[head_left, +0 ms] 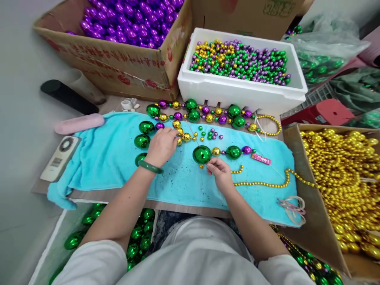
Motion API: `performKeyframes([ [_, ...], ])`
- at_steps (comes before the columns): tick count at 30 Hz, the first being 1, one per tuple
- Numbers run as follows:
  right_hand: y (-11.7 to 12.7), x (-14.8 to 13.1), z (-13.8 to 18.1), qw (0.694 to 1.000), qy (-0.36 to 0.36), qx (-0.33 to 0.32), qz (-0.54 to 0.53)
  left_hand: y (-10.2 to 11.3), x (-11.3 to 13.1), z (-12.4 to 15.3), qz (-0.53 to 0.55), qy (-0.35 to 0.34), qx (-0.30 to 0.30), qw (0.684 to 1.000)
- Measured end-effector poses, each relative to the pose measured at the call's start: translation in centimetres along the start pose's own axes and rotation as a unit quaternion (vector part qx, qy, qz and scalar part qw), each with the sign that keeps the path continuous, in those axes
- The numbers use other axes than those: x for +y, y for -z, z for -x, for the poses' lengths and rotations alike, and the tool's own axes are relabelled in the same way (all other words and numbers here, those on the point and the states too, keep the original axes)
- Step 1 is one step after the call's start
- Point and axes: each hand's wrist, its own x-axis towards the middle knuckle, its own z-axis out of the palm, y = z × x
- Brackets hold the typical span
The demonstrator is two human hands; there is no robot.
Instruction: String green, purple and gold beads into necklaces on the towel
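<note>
My left hand [162, 147], with a green bangle at the wrist, reaches into a group of loose gold beads [186, 137] on the turquoise towel [184, 186]. Its fingertips are drawn together at a gold bead and partly hide it. Thumb and forefinger of my right hand [220, 174] pinch the lower right edge of a large green bead [202, 154]. A thin thread rises from that bead toward the upper left. To its right lie a gold bead [216, 151], another green bead [233, 152] and a purple bead [246, 150] in line, ending near a small pink tag [261, 159].
Finished-looking bead strands [193, 115] lie along the towel's back edge. Behind stand a carton [118, 73] of purple beads and a white foam box [240, 85] of small mixed beads. A carton [319, 206] of gold bead strings is at right. Large green beads [141, 141] sit left.
</note>
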Motion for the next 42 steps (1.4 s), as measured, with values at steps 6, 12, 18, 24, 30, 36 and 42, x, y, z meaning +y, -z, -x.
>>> performKeyframes([
  [6, -0.4, 0.0, 0.0, 0.999, -0.003, 0.002, -0.037, -2.6, 2.8, -4.8, 0.025, -0.094, -0.028, 0.995],
  [12, -0.6, 0.5, 0.8, 0.999, 0.001, -0.017, -0.029, -4.3, 6.0, -9.0, -0.006, -0.159, -0.07, 0.985],
  [18, -0.7, 0.4, 1.1, 0.999, -0.002, -0.03, -0.037, -5.9, 7.7, -11.6, -0.01, -0.109, -0.104, 0.989],
  [24, -0.6, 0.5, 0.8, 0.998, -0.003, -0.024, -0.05, -6.0, 8.8, -12.1, -0.005, -0.109, -0.13, 0.986],
  [30, -0.6, 0.6, 0.7, 0.999, -0.002, -0.024, -0.041, -6.7, 9.1, -11.7, 0.026, -0.108, -0.132, 0.985],
  [36, -0.7, 0.2, 1.0, 0.999, 0.008, -0.021, -0.026, -4.5, 6.9, -9.9, 0.218, -0.035, -0.016, 0.975],
  [42, -0.4, 0.2, 1.2, 1.0, 0.021, 0.01, -0.015, 0.2, 2.1, -3.6, 0.778, 0.181, -0.022, 0.601],
])
